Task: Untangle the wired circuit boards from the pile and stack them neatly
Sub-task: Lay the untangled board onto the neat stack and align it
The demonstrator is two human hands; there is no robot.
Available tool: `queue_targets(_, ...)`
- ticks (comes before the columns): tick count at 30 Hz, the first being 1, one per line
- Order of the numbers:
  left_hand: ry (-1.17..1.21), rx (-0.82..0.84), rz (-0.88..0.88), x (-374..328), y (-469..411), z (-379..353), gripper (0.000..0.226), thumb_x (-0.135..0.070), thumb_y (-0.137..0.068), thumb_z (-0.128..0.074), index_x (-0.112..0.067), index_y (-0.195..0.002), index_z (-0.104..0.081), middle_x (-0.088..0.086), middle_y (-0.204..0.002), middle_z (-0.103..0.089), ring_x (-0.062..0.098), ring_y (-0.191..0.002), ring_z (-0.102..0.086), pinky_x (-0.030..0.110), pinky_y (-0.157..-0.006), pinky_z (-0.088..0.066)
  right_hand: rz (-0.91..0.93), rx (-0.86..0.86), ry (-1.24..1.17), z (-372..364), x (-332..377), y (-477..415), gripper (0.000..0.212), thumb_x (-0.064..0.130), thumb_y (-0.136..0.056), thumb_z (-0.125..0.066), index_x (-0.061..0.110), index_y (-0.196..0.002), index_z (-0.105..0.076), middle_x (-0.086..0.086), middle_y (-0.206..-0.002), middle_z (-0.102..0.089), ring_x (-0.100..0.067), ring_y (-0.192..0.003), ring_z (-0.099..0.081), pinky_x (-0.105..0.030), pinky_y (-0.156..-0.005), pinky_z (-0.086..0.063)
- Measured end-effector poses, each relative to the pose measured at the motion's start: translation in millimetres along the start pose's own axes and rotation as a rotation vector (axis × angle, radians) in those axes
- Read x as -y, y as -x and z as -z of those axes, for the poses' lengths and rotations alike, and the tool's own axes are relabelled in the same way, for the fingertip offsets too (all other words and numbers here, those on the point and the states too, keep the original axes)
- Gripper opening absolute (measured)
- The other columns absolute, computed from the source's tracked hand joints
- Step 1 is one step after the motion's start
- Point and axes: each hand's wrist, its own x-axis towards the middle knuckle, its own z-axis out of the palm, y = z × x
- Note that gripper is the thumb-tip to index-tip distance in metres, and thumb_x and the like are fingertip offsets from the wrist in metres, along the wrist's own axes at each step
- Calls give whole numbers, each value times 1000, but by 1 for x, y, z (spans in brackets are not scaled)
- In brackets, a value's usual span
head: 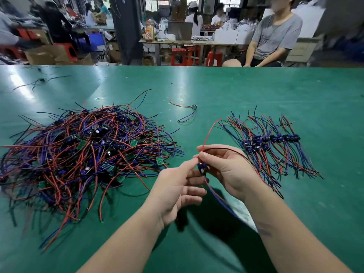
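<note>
While both hands met above table (256,91), right hand (226,170) pinched board (202,168), red wire (208,133) arcing up. Left hand (177,186) pinched same board by thumb and forefinger, other fingers loose. Board held between tangled pile (84,154), left, and stack (269,142), right.

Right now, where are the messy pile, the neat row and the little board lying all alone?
messy pile (88,150): head view, middle of the tangle.
neat row (271,139): head view, the dark boards across its middle.
lone board (194,107): head view, the small board itself, where its wires meet.
</note>
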Motion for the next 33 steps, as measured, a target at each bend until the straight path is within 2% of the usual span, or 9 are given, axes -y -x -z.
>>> queue_targets(5,-162,-143,-215,9,-3,3,20,-18,-72,-80,-5,-83,-69,6,-67,-71,13,-52,-64,21,-44,-49,52,-71,86,-3,-5,2,17,-8,-81,-65,4,-93,-65,-13,-75,-72,-16,-64,-67,-22,-59,-53)
queue_targets(7,-198,-182,-270,12,-5,3,12,-14,-74,-79,-9,-80,-69,5,-63,-70,14,-53,-64,24,-46,-51,69,-132,124,-7,-7,2,14,-6,-79,-68,4,-88,-65,-11,-74,-71,-17,-63,-65,-22,-59,-52)
queue_targets(10,-202,-234,-350,15,-9,3,2,-9,-82,-72,-9,-82,-70,6,-66,-72,19,-63,-71,31,-60,-56,92,-223,200,-11,-8,1,13,-1,-75,-74,9,-80,-66,-10,-73,-68,-14,-64,-62,-17,-58,-48)
queue_targets(13,-207,-232,-414,17,-11,2,6,-10,-81,-73,-11,-83,-68,4,-66,-72,21,-65,-70,31,-61,-57,118,-230,211,-14,-7,4,13,-4,-74,-72,7,-77,-66,-8,-69,-70,-6,-57,-62,-11,-51,-43)
queue_targets(18,-76,-97,-334,7,-7,2,13,-10,-69,-77,-5,-78,-69,8,-65,-72,15,-54,-67,22,-52,-55,-34,-167,0,-12,-3,4,15,-6,-83,-61,7,-78,-65,-10,-68,-71,-10,-54,-61,-14,-48,-40)
queue_targets(22,-103,16,-186,-1,-4,4,9,-9,-75,-74,-3,-79,-68,9,-66,-71,15,-56,-69,21,-49,-53,-285,-96,-132,4,6,-1,10,-3,-85,-60,6,-83,-63,-10,-68,-72,-7,-47,-57,-11,-44,-42)
queue_targets(25,-147,64,-141,1,1,3,5,-5,-78,-73,-4,-76,-68,10,-66,-70,15,-55,-67,21,-50,-54,-351,-63,-133,18,16,-3,10,0,-76,-63,4,-85,-63,-9,-69,-71,-7,-49,-62,-11,-40,-44)
queue_targets(29,-205,36,-165,7,4,0,8,-1,-76,-75,-1,-77,-67,9,-60,-67,17,-52,-66,23,-52,-55,-388,27,-145,29,21,0,24,0,-63,-65,2,-87,-64,-9,-68,-68,-11,-52,-63,-15,-48,-51)
queue_targets(33,-322,-52,-289,13,2,0,13,-4,-71,-81,-10,-70,-70,5,-59,-68,20,-55,-67,35,-64,-60,-344,51,27,22,10,-1,14,1,-67,-69,5,-78,-61,-1,-56,-61,-7,-47,-57,-14,-45,-46)
